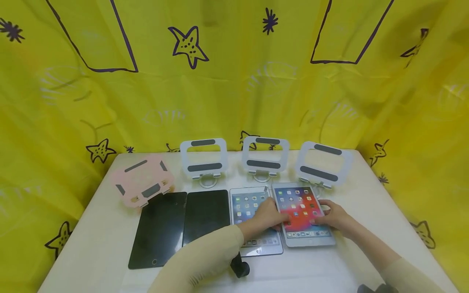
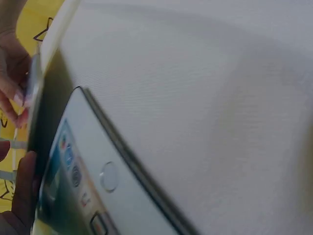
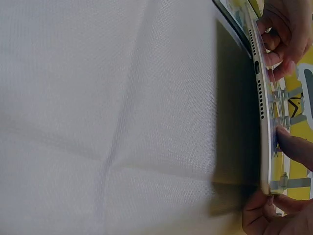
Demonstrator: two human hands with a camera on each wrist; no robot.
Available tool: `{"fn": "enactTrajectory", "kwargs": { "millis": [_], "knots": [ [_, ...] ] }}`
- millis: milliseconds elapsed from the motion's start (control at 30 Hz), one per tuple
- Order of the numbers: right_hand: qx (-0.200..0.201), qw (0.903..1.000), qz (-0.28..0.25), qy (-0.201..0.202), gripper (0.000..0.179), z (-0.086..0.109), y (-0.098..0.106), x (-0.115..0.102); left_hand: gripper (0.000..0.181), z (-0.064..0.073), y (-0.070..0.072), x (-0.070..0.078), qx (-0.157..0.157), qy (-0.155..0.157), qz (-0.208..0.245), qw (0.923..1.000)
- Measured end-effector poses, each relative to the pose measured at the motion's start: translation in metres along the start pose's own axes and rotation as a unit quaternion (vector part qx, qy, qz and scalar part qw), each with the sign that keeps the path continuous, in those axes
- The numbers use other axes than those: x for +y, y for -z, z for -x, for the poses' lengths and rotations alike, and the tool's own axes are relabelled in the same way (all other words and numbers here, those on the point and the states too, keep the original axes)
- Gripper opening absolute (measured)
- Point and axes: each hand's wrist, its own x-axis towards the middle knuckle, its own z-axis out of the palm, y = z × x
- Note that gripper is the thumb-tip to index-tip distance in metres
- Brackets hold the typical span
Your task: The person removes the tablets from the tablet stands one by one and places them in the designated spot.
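A white tablet [image 1: 303,211] with a lit red and blue screen is held between both hands at the right end of a row of tablets. My left hand [image 1: 268,213] grips its left edge, reaching across another white tablet [image 1: 256,244]. On the opposite edge my right hand [image 1: 336,217] pinches it, thumb over the screen and fingers behind. The right wrist view shows the held tablet [image 3: 266,147] edge-on, raised above the cloth with a shadow beneath. In the left wrist view, the home button of the neighbouring tablet [image 2: 132,196] is close to the camera.
Two dark-screened tablets, one at far left [image 1: 159,232] and one beside it [image 1: 206,215], lie on the white table [image 1: 99,244]. Behind stand a pink stand [image 1: 144,179] and three white stands [image 1: 205,167] [image 1: 265,165] [image 1: 322,162]. Yellow curtain [image 1: 227,93] encloses the table.
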Motion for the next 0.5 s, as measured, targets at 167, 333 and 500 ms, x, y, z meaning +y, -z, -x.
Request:
{"fn": "enactTrajectory", "kwargs": {
  "millis": [167, 333, 500],
  "knots": [
    [0.018, 0.9990, 0.023, 0.035, 0.081, 0.000, -0.006, 0.003, 0.044, 0.001, 0.012, 0.002, 0.004, -0.051, -0.136, 0.9894],
    [0.047, 0.9937, 0.083, 0.059, 0.077, 0.006, -0.011, 0.000, 0.052, 0.009, 0.021, 0.006, 0.011, -0.104, -0.272, 0.9566],
    [0.078, 0.9781, 0.178, 0.074, 0.070, 0.014, -0.012, -0.010, 0.052, 0.019, 0.032, 0.008, 0.024, -0.144, -0.305, 0.9411]
  ]
}}
